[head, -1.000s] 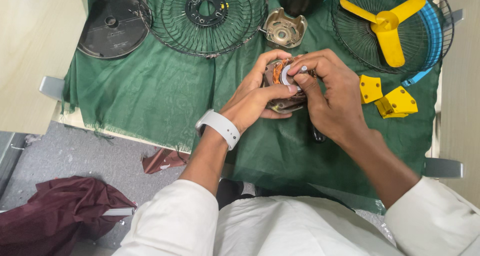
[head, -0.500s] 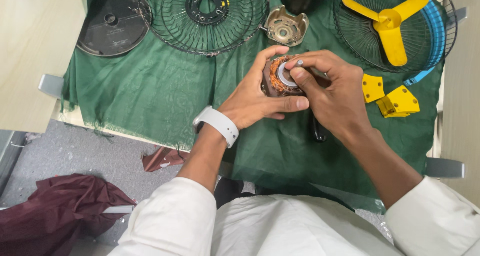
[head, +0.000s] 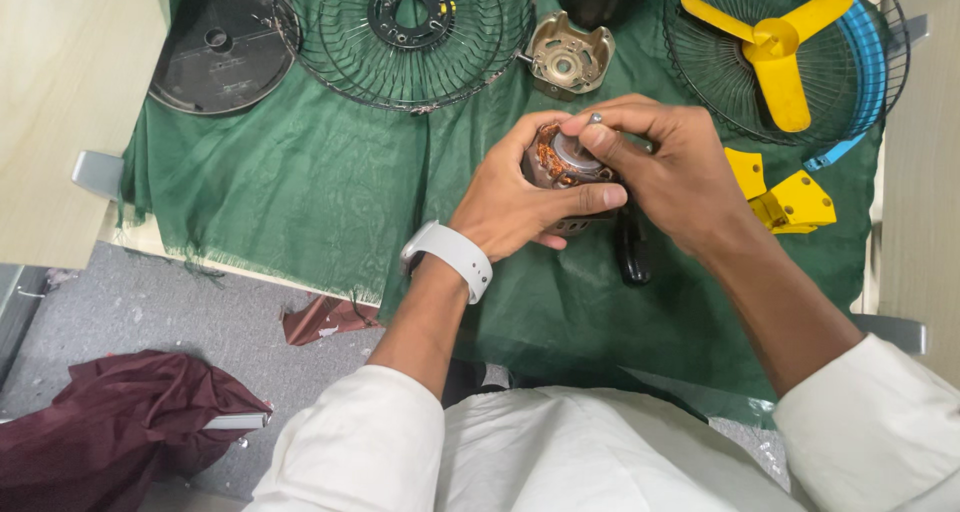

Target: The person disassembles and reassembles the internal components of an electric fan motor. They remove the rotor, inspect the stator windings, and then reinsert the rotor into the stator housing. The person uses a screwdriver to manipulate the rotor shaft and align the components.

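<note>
The left hand (head: 515, 197) is gripping the motor (head: 558, 167) above the desk (head: 300, 192). The right hand (head: 665, 167) is pinching its shaft; a loose grip could be letting it drop.

Over the last second you have lifted the fan motor (head: 562, 167) up off the green cloth, toward the upper middle of the frame. Its copper windings now face the camera more squarely. Your left hand (head: 520, 197) has shifted to cup it from below and the left. Your right hand (head: 665, 167) has moved on top, fingertips pinching the shaft end.
</note>
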